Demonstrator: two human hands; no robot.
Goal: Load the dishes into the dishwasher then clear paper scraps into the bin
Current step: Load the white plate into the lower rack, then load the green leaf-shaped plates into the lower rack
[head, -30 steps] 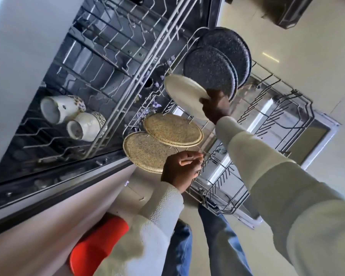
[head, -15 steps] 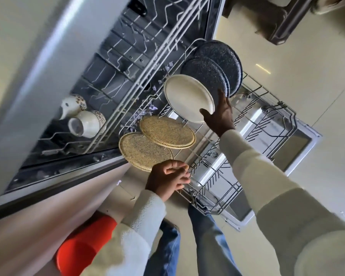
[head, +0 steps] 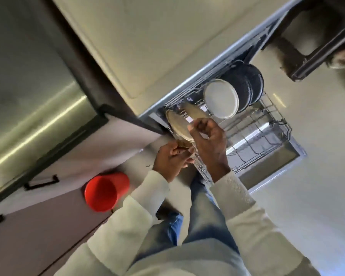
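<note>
— Where do the dishes sit right now?

— In the dishwasher's lower rack (head: 267, 134), which is pulled out over the open door (head: 291, 158). Dark speckled plates (head: 251, 86) stand on edge at the far end. A pale plate (head: 221, 98) stands on edge just in front of them and covers part of them from this angle. Nearer the person, two beige plates (head: 178, 125) lean in the rack at the end next to the machine's opening.

— And the hands?

— Both are at the near corner of the rack. The right hand (head: 209, 142) is raised in front of the beige plates, thumb out, fingers half bent by the nearest rim. The picture is smeared there, so I cannot tell whether it grasps the plate or only hovers by it.

— The left one?

— The left hand (head: 170, 160) is just below and beside the right, fingers curled inward toward the palm. Something small and brownish shows at its fingertips, but I cannot tell what it is, or whether the hand grasps it.

— Is the bin in sight?

— Yes, a red bin (head: 103, 193) stands on the floor (head: 317, 136) to the person's left, beside the cupboard (head: 38, 226) and apart from the rack. Its mouth faces the camera.

— Anything else?

— Cream sleeves (head: 237, 196) and blue jeans (head: 205, 216) fill the lower part of the view, and a dark handle (head: 41, 183) sits on the cupboard front.
</note>
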